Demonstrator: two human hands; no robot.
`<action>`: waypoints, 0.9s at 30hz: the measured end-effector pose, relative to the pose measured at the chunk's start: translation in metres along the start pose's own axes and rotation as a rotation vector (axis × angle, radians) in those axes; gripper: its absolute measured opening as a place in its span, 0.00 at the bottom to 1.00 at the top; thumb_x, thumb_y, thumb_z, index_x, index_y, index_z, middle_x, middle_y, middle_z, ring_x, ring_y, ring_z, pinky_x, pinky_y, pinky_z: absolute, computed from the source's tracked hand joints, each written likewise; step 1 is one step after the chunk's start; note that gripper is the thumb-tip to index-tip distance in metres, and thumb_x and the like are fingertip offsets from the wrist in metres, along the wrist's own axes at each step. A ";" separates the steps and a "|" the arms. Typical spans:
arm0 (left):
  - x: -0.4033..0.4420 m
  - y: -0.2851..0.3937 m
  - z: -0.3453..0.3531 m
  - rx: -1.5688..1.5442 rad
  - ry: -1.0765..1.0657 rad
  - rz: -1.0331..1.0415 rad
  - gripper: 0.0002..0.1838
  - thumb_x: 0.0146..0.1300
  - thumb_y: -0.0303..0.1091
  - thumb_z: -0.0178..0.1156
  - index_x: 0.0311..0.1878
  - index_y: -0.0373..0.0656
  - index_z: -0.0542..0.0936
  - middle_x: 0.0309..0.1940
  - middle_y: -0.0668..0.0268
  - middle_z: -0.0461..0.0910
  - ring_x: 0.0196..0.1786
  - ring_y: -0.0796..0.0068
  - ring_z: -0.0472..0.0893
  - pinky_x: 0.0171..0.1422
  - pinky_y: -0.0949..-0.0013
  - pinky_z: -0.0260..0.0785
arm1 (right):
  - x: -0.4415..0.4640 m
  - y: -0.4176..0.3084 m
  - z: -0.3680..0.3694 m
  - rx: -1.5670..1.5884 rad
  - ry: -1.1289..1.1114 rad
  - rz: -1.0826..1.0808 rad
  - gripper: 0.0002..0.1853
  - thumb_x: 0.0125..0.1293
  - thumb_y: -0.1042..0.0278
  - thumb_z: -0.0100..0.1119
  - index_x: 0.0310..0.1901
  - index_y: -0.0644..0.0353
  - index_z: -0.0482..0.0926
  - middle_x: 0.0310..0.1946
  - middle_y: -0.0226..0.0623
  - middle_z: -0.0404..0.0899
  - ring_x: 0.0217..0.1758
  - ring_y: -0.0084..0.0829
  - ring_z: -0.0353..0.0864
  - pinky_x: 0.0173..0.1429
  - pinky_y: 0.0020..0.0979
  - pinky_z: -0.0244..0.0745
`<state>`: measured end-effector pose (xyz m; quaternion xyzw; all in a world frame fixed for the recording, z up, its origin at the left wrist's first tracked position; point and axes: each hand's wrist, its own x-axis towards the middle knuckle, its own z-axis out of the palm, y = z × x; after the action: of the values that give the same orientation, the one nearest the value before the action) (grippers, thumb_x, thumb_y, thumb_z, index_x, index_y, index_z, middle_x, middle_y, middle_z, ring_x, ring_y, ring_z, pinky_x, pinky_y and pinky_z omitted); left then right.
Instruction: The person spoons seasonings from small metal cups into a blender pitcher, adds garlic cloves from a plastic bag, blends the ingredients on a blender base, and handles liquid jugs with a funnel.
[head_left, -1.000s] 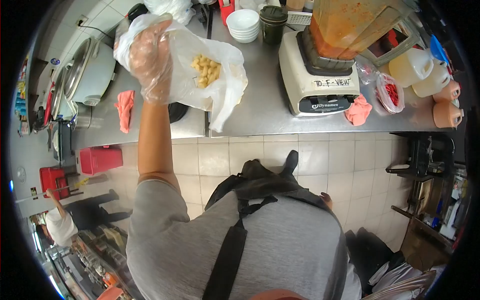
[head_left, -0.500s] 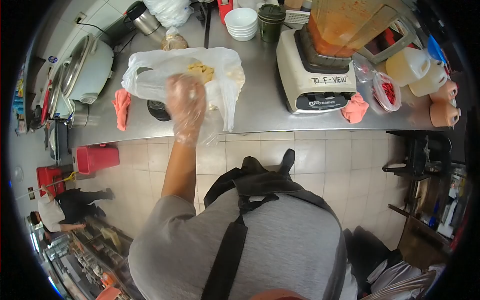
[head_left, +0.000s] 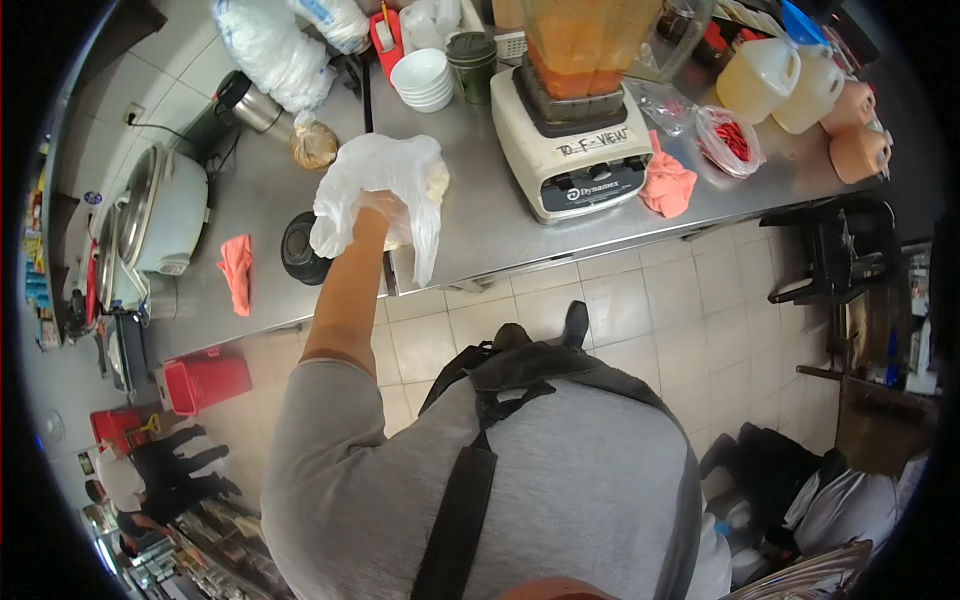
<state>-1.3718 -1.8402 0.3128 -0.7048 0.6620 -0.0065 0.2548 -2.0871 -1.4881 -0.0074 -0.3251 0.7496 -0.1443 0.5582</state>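
My left hand (head_left: 384, 206) reaches into a white plastic bag (head_left: 385, 160) on the steel counter, and the bag's film covers its fingers. Whether it grips anything inside cannot be made out. Pale contents (head_left: 437, 182) show at the bag's right side. Just left of my forearm sits a round black object (head_left: 304, 248). Behind the bag lies a small knotted bag with brownish contents (head_left: 313, 146). My right hand is out of view.
A Dynamex blender (head_left: 570, 150) with orange liquid stands to the right, beside a pink cloth (head_left: 667, 184) and a bag of red chillies (head_left: 730, 142). Stacked white bowls (head_left: 422, 80) stand behind. Left are another cloth (head_left: 236, 272) and a large cooker (head_left: 168, 210). People are at both lower sides.
My gloved left hand was above the open bag, with yellowish pieces visible; now it is inside and the bag bunches over it. The view has shifted and turned.
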 end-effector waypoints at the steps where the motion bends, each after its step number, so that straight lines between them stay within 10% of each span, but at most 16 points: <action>1: 0.032 -0.018 0.039 -0.097 0.056 0.013 0.15 0.61 0.42 0.51 0.38 0.45 0.83 0.40 0.62 0.83 0.47 0.60 0.82 0.47 0.56 0.73 | -0.005 -0.011 0.002 -0.089 0.011 -0.018 0.22 0.55 0.70 0.60 0.53 0.68 0.74 0.39 0.46 0.83 0.39 0.33 0.82 0.44 0.32 0.77; 10: 0.009 -0.042 -0.038 0.009 0.230 0.154 0.14 0.62 0.44 0.55 0.36 0.45 0.82 0.32 0.66 0.82 0.35 0.67 0.82 0.39 0.62 0.75 | -0.004 -0.049 0.016 0.050 0.047 0.036 0.23 0.54 0.73 0.59 0.54 0.66 0.74 0.38 0.46 0.83 0.40 0.34 0.83 0.44 0.31 0.77; 13: 0.007 -0.057 -0.083 -0.158 0.161 0.008 0.12 0.62 0.43 0.56 0.36 0.45 0.81 0.32 0.67 0.81 0.34 0.68 0.81 0.40 0.63 0.74 | 0.034 0.004 0.017 -0.367 0.026 -0.332 0.20 0.55 0.71 0.60 0.51 0.66 0.77 0.40 0.45 0.83 0.42 0.35 0.83 0.47 0.31 0.77; 15: -0.002 -0.064 -0.108 -0.365 0.052 -0.112 0.11 0.62 0.42 0.56 0.36 0.46 0.80 0.32 0.68 0.80 0.34 0.69 0.81 0.40 0.64 0.74 | 0.034 0.003 0.009 -0.060 -0.025 -0.061 0.19 0.53 0.66 0.64 0.47 0.64 0.80 0.43 0.44 0.83 0.45 0.35 0.83 0.49 0.33 0.76; 21: -0.087 -0.041 -0.157 -1.037 -0.206 -0.315 0.08 0.62 0.40 0.58 0.36 0.47 0.78 0.31 0.69 0.78 0.33 0.72 0.79 0.41 0.66 0.73 | 0.106 0.043 0.002 -0.210 0.035 -0.153 0.26 0.47 0.61 0.71 0.48 0.65 0.79 0.42 0.46 0.83 0.44 0.35 0.83 0.48 0.32 0.77; 24: -0.143 -0.016 -0.182 -1.634 0.004 -0.388 0.14 0.61 0.44 0.60 0.43 0.46 0.78 0.26 0.70 0.77 0.23 0.81 0.75 0.24 0.80 0.66 | 0.136 0.038 0.006 0.010 -0.056 -0.130 0.25 0.46 0.62 0.71 0.48 0.62 0.80 0.40 0.47 0.83 0.41 0.35 0.83 0.45 0.32 0.78; 26: -0.166 -0.015 -0.221 -1.765 -0.307 0.100 0.19 0.58 0.46 0.63 0.48 0.47 0.75 0.33 0.69 0.77 0.25 0.82 0.74 0.25 0.83 0.65 | 0.129 -0.007 -0.005 -0.044 -0.118 -0.095 0.24 0.46 0.63 0.70 0.47 0.62 0.80 0.38 0.47 0.83 0.38 0.34 0.84 0.43 0.32 0.78; 27: -0.178 -0.006 -0.249 -1.797 -0.114 0.224 0.22 0.55 0.48 0.66 0.48 0.45 0.75 0.36 0.66 0.77 0.27 0.82 0.74 0.25 0.83 0.66 | 0.118 -0.044 -0.015 -0.199 -0.124 -0.113 0.24 0.47 0.64 0.69 0.47 0.62 0.80 0.38 0.47 0.83 0.37 0.33 0.84 0.42 0.31 0.79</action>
<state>-1.4748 -1.7614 0.5903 -0.5689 0.4686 0.5723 -0.3596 -2.1061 -1.5997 -0.0642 -0.4290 0.7047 -0.0801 0.5594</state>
